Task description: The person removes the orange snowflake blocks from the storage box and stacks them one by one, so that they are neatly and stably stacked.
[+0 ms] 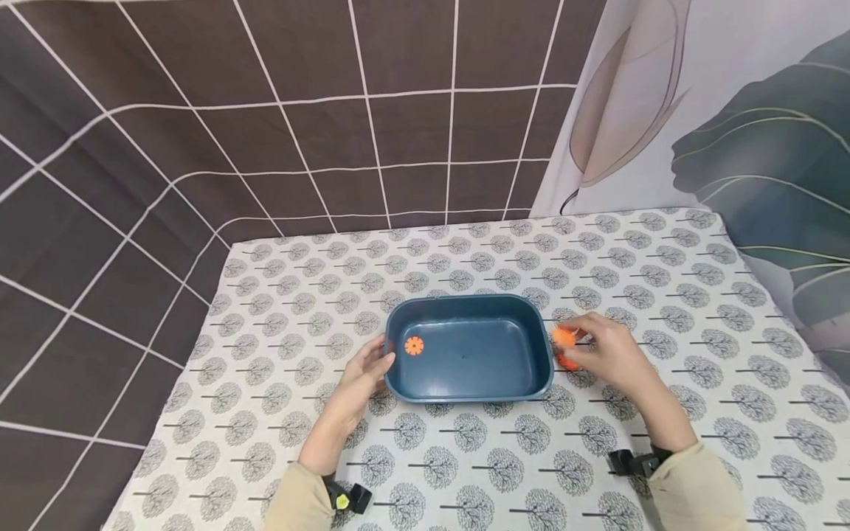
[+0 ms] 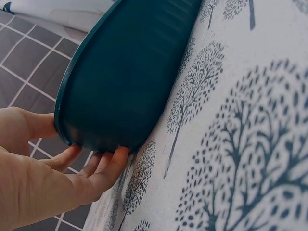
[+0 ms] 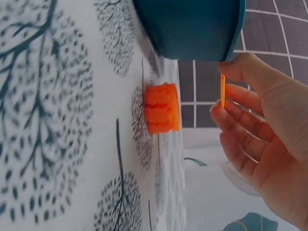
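A dark blue plastic basin (image 1: 465, 380) stands on the tablecloth, with one orange notched disc (image 1: 414, 346) lying flat inside near its left end. My left hand (image 1: 359, 380) holds the basin's left end, thumb at the rim and fingertips against the outer wall (image 2: 110, 86). Just beyond the right end, my right hand (image 1: 607, 348) pinches a thin orange disc (image 3: 222, 90) between thumb and fingers, seen edge-on in the right wrist view. Below that hand, a short stack of orange notched discs (image 3: 161, 109) rests on the cloth, partly hidden in the head view.
A white tablecloth printed with grey trees (image 1: 438, 468) covers the table. Behind it and to the left hangs a dark cloth with white grid lines (image 1: 412, 133). A pale curtain with leaf shapes (image 1: 637, 96) hangs at the right.
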Demonstrator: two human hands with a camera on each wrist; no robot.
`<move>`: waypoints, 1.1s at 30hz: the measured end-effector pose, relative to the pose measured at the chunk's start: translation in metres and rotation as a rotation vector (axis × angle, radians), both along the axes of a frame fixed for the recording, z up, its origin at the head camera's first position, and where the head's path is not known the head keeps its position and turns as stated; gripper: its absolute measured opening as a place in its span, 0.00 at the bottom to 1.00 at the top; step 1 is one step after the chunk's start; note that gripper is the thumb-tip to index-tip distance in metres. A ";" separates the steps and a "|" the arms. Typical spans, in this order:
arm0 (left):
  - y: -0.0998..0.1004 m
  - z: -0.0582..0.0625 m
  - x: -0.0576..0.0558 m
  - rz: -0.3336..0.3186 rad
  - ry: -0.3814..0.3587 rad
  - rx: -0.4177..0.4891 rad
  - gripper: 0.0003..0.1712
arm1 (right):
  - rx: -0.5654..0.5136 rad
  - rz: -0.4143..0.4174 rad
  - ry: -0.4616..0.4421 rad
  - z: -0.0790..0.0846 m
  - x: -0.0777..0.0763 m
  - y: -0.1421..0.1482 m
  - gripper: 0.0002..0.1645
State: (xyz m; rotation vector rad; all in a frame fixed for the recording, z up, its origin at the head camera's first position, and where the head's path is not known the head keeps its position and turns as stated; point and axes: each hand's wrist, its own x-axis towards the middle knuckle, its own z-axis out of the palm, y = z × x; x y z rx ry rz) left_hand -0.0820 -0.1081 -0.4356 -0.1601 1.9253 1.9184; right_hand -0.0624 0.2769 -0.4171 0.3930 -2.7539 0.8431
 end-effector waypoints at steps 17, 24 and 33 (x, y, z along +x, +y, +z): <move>-0.001 0.001 0.000 -0.010 0.001 0.012 0.34 | 0.061 -0.034 -0.192 -0.008 0.012 0.013 0.22; -0.001 0.001 0.000 -0.014 0.003 0.015 0.34 | 0.098 -0.042 -0.220 -0.009 0.012 0.010 0.22; -0.002 0.000 0.000 -0.013 0.000 0.013 0.35 | 0.110 -0.055 -0.216 -0.011 0.012 0.010 0.21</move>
